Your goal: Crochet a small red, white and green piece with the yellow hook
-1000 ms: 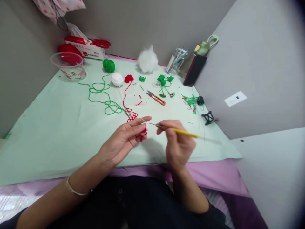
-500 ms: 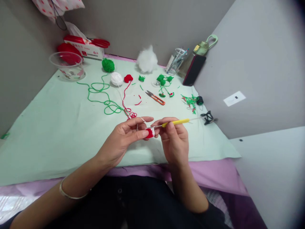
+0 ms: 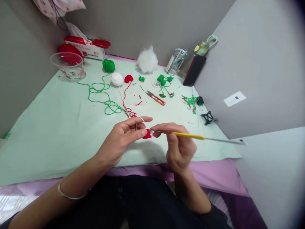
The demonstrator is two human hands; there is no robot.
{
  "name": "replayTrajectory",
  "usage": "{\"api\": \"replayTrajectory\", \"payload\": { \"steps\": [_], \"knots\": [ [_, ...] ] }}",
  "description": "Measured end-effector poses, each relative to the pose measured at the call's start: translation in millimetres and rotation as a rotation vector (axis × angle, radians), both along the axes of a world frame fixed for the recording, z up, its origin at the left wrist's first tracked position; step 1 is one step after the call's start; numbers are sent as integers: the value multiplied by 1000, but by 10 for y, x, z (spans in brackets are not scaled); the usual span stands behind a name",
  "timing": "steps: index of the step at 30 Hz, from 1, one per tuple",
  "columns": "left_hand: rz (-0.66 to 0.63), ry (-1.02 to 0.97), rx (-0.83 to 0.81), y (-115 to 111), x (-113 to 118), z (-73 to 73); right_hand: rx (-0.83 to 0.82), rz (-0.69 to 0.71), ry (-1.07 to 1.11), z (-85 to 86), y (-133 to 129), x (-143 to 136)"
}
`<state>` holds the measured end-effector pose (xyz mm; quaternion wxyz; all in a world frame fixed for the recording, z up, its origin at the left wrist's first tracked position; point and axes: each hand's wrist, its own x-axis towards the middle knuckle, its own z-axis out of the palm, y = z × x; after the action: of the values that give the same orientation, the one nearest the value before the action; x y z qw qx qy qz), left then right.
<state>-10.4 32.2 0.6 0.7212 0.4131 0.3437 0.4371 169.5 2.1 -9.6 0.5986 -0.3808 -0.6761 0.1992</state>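
The left hand pinches a red-and-white crochet piece just below the frame's centre; the right hand grips a yellow-handled hook, tip at the piece's white edge.

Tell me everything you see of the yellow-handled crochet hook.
The yellow-handled crochet hook has a smooth, plastic-looking handle with a thin, metallic-looking shaft at each end. The right hand grips it, slanting slightly down toward the picture's right. Its left tip, too small to make out, is at the white edge of the small red piece in the left hand.
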Motion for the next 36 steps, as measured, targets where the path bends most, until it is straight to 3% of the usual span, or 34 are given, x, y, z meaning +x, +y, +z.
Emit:
{"api": "replayTrajectory", "payload": {
  "steps": [3,8,10,13,16,19,30,33,36],
  "knots": [
    [34,-28,3,-10,29,-19,168,-44,-232,-60,-5,-24],
    [20,-175,-113,-26,77,-40,377,-334,-496,-203,-2,-119],
    [-23,-237,-224,-10,69,-39,347,-325,-413,-200,-1,-137],
    [-17,-241,-303,28,35,-26,165,-231,-66,-123,12,-123],
    [-6,-187,-252,44,15,-6,-63,-76,254,-54,46,-101],
    [-21,-149,-193,28,23,2,-197,61,398,-54,77,-104],
    [-17,-100,-109,7,25,13,-296,156,486,-74,82,-57],
    [-15,-102,-111,8,18,24,-250,98,377,-49,53,-39],
    [-1,-100,-102,-4,19,20,-74,-37,120,-50,3,-34]
  ]
}}
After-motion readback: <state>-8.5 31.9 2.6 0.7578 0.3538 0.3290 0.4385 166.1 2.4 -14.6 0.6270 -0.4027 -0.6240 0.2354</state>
